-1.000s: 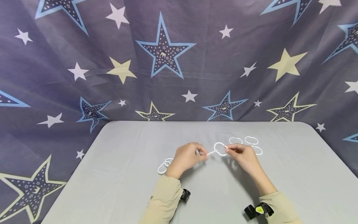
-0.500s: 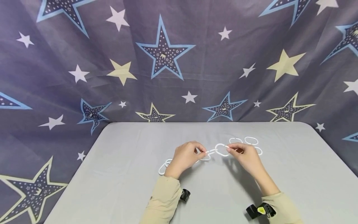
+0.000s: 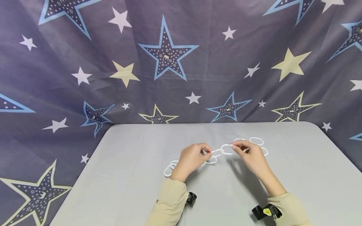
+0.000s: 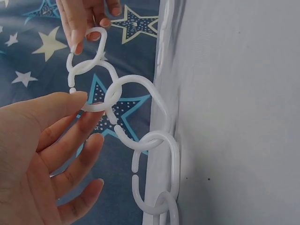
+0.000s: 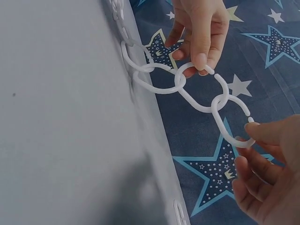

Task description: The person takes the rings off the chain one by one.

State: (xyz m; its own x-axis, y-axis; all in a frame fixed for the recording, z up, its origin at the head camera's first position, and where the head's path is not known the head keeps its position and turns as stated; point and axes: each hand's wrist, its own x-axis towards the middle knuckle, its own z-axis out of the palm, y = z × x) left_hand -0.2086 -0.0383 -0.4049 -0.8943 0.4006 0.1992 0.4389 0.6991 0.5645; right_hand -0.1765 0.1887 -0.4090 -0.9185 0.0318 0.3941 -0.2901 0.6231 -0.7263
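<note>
White oval plastic chain links, each with a small gap in its side, hang joined between my hands above the table. My left hand (image 3: pixel 193 159) pinches one chain link (image 5: pixel 190 100) between thumb and index finger, its other fingers loosely bent. At the chain's end, my right hand (image 3: pixel 251 157) pinches the last link (image 4: pixel 102 43) by thumb and fingertips near its gap. These two links pass through each other. From the left hand, further joined links (image 4: pixel 176 161) trail down to the table, and the chain's other end (image 3: pixel 164 171) lies beyond the left wrist.
Several loose white links (image 3: pixel 255 137) lie behind the right hand, partly hidden by it. The grey-covered table (image 3: pixel 127 188) meets a star-patterned curtain (image 3: pixel 198 69) along its far edge. Black wrist cameras (image 3: pixel 258 212) sit at both cuffs.
Both hands have shifted slightly right, still pinching their links. The two held links have turned, the right one now looking longer and flatter. More of the trailing chain shows beside the left hand.
</note>
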